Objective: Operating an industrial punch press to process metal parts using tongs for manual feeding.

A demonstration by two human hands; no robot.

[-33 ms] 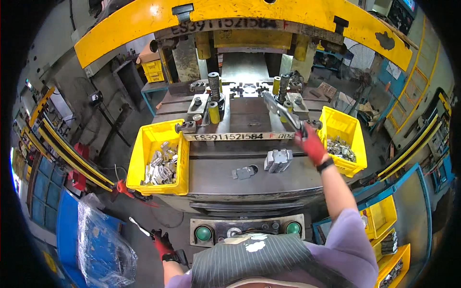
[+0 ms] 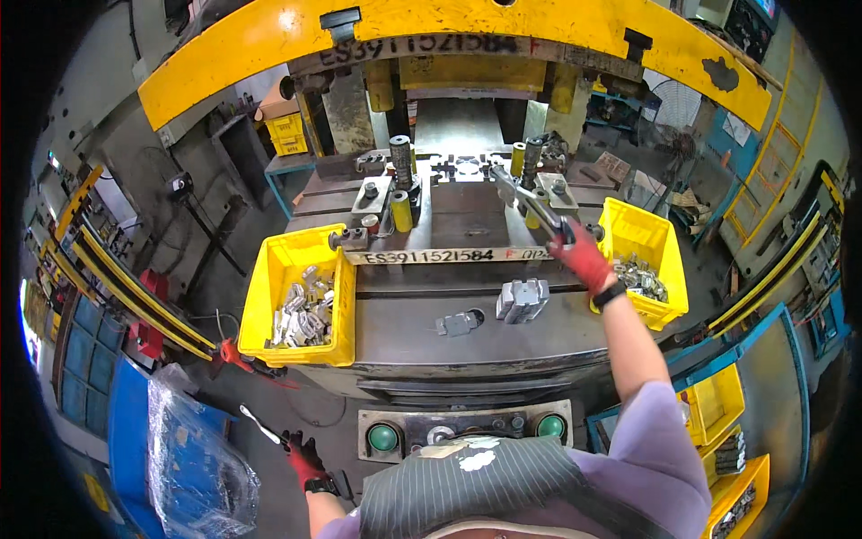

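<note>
My right hand [image 2: 584, 260], in a red glove, is closed round the dark grip of a long grey tong-like tool [image 2: 525, 199]. The tool slants away to the left over the press bed, its tip near the right-hand die posts. Low at the left, my left hand [image 2: 307, 460], in a red and dark glove, is closed on a thin stick with a white end [image 2: 259, 423], held out over the floor. A small stack of grey metal parts [image 2: 523, 301] stands on the bed's front plate, with a single flat metal part [image 2: 459, 323] lying to its left.
Yellow bins of metal pieces stand left [image 2: 345, 296] and right [image 2: 672, 269] on the bed. The die [image 2: 467, 167] lies between upright posts, beneath a yellow press beam [image 2: 485, 22]. A control panel with green buttons [image 2: 383, 437] is in front of me. Plastic-wrapped blue furniture [image 2: 135, 449] stands at left.
My right hand and the tong-like tool have shifted very slightly left. My left hand keeps nearly the same place, still holding the stick.
</note>
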